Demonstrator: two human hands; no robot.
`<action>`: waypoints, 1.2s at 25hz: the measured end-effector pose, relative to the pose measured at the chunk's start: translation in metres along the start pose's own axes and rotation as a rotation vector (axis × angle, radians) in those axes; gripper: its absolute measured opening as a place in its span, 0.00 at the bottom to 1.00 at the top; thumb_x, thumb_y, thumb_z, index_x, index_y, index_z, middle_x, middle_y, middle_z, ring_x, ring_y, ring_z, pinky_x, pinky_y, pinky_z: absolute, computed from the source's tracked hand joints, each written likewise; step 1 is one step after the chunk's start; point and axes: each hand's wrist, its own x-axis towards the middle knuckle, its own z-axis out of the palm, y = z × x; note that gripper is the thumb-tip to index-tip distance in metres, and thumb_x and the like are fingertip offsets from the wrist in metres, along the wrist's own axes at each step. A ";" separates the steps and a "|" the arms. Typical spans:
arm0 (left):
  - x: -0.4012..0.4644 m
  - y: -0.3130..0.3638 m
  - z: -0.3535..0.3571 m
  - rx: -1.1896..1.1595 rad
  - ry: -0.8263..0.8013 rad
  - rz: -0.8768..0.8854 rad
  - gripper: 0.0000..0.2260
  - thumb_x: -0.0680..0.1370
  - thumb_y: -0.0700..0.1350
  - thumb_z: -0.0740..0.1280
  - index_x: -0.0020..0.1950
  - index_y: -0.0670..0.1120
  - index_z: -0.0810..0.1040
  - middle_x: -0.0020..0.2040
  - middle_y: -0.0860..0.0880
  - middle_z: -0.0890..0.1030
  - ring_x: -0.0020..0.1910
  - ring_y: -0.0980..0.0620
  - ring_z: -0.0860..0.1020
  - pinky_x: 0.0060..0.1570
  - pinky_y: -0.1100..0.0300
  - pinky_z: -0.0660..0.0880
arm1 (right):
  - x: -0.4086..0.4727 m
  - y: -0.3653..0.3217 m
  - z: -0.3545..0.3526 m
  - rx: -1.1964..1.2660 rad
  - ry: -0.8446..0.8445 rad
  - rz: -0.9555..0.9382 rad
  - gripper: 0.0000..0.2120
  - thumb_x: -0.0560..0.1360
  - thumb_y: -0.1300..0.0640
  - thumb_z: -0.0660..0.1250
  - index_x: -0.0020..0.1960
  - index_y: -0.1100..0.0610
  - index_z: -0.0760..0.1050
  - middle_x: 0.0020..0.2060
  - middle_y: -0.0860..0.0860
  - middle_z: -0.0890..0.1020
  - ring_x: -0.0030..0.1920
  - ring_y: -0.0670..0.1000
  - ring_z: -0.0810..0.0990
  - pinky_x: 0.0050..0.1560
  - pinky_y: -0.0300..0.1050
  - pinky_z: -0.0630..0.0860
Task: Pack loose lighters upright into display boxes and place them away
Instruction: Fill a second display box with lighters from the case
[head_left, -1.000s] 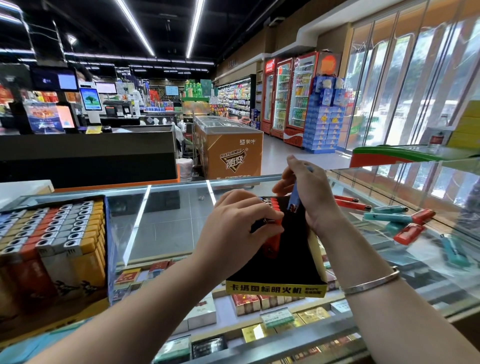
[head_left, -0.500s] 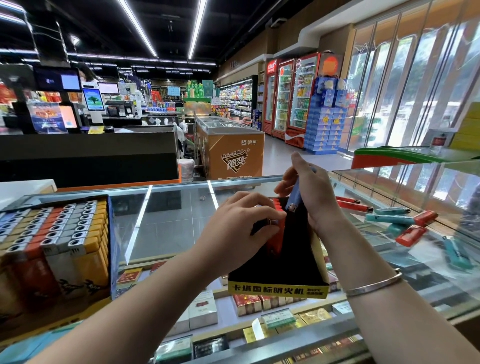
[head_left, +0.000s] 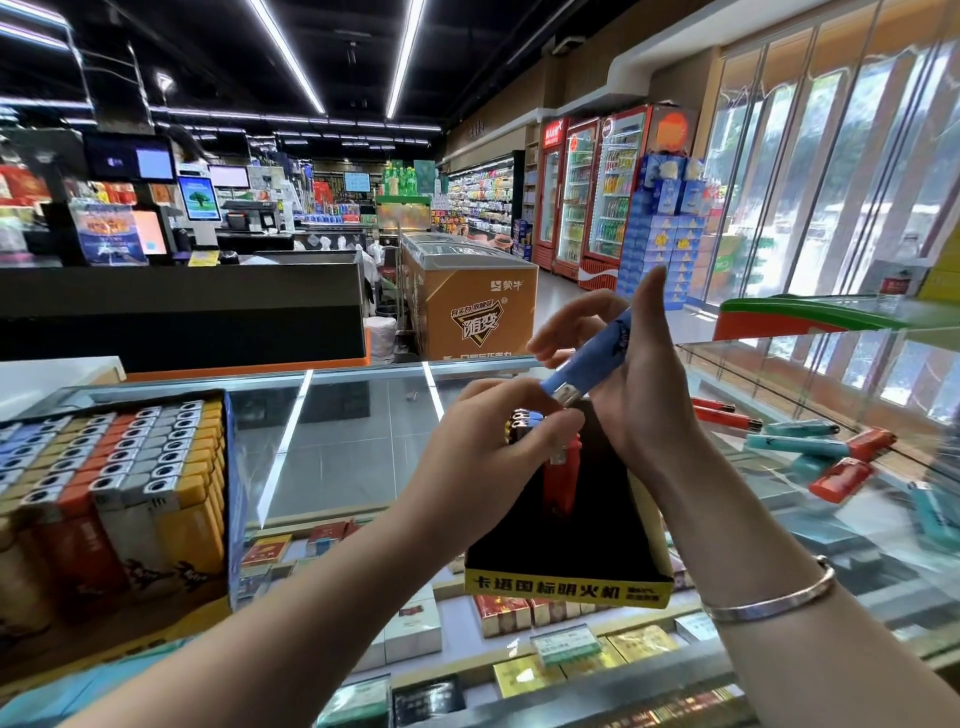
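The right hand grips 1 blue lighter, tilted with its metal head down toward the black box on the glass counter. The left hand is curled over the box's far end, fingertips pinching at the lighter's head and pressing on the few lighters already standing there, among them 1 red lighter upright at the middle. A lighter like this looks light, rigid and smooth, so it should slip easily; I judge the best hold is across the flat sides of the plastic body, leaving the head free to guide into the row. The cardboard box seems light too and may slide on the glass unless steadied. Loose lighters lie on the counter to the right: about 4 red and 4 teal, though blur makes the count unsure. On the left stands 1 full box, with about 5 colour columns; the number per column cannot be counted exactly.
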 end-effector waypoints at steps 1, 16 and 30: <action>0.000 0.001 -0.001 -0.046 0.018 -0.006 0.01 0.75 0.52 0.67 0.44 0.57 0.78 0.42 0.59 0.77 0.47 0.56 0.75 0.48 0.56 0.73 | -0.001 0.001 0.002 -0.007 -0.002 0.017 0.33 0.77 0.36 0.44 0.34 0.52 0.79 0.32 0.53 0.83 0.34 0.52 0.81 0.42 0.47 0.78; 0.013 0.000 -0.025 -0.580 0.314 -0.126 0.06 0.78 0.39 0.60 0.50 0.45 0.76 0.40 0.51 0.81 0.39 0.58 0.79 0.38 0.69 0.75 | -0.003 0.007 -0.009 -0.621 0.050 0.024 0.10 0.77 0.57 0.62 0.40 0.51 0.78 0.33 0.47 0.80 0.34 0.36 0.76 0.38 0.29 0.71; 0.009 0.004 -0.016 -0.417 0.035 -0.091 0.07 0.67 0.40 0.73 0.40 0.49 0.78 0.36 0.55 0.80 0.39 0.56 0.78 0.39 0.65 0.77 | 0.000 0.016 -0.027 -0.894 -0.044 0.438 0.09 0.77 0.53 0.63 0.40 0.54 0.77 0.37 0.50 0.79 0.40 0.47 0.76 0.37 0.41 0.68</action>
